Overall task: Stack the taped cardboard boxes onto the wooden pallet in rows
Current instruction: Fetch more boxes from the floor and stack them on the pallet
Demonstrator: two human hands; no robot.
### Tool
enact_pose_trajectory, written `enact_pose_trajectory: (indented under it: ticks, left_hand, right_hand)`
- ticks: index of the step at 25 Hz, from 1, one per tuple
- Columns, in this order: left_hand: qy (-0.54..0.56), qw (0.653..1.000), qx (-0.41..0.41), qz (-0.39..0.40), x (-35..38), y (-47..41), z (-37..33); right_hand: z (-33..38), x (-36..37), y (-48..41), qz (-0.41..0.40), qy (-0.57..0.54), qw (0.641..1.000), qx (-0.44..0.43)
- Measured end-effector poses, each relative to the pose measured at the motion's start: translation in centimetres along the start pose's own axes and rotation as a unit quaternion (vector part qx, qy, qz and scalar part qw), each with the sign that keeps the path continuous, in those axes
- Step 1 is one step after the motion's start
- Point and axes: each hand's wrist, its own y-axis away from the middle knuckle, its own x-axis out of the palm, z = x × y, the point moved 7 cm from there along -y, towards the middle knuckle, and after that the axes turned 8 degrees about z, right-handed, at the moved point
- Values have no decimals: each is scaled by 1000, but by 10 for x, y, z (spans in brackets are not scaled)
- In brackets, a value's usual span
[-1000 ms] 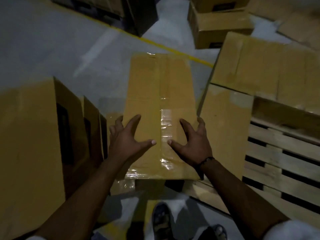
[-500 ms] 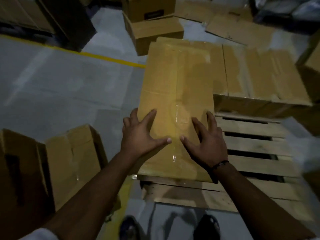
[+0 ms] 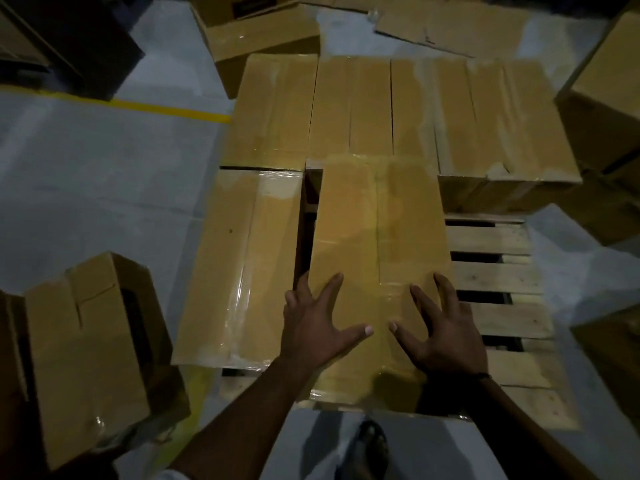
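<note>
- The left hand (image 3: 318, 327) and the right hand (image 3: 446, 330) both lie palm-down with fingers spread wide and straight. Their thumbs point toward each other and do not touch.
- Both hands press on the near end of a long taped box (image 3: 377, 230), which stretches straight ahead of the fingertips. The outer fingers of the left hand reach that box's left edge.
- This box lies on the wooden pallet (image 3: 495, 278), whose bare slats show just to the right of the right hand.
- Just to the left of the left hand, a neighbouring box (image 3: 239, 265) with glossy tape lies on the same pallet, parallel to the pressed one. A narrow dark gap separates the two.
- Beyond the fingertips, a back row of boxes (image 3: 412, 109) runs across the pallet's far side. The far end of the pressed box reaches up to that row.
- Well to the left of the left hand, a loose carton (image 3: 86, 348) stands tilted on the grey floor (image 3: 86, 185).
- A yellow line (image 3: 166, 109) crosses the floor far ahead and to the left.
- A dark band (image 3: 483, 375) circles the right wrist.
- Below the forearms, nearer the person, a shoe (image 3: 372, 441) shows on the floor.
- More cartons (image 3: 609, 81) stand far to the right of the right hand.
</note>
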Motion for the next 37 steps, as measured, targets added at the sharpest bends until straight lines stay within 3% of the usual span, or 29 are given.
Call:
enact_pose_trajectory:
  ticks: [8,14,20,25,31,37]
  left_hand:
    - [-22,997,-56,54,47,-16,39]
    - [-98,989,-14,106,57,-36,78]
    - [-235,949,16,209,88,-35,118]
    - [-273,930,28,245,104,-8,132]
    - [-360,911,55,194,118,30,141]
    - [-362,921,65,129,111,27,135]
  right_hand:
    - [-13,66,-38,85,-2,996,-40]
    - [-8,117,-46,157,-27,987,-31]
    - [-9,166,-48,245,-10,969,-18]
    - [3,178,-30,290,47,956,6]
    - [6,196,40,318,109,942,-2]
    - [3,198,56,290,130,948,-13]
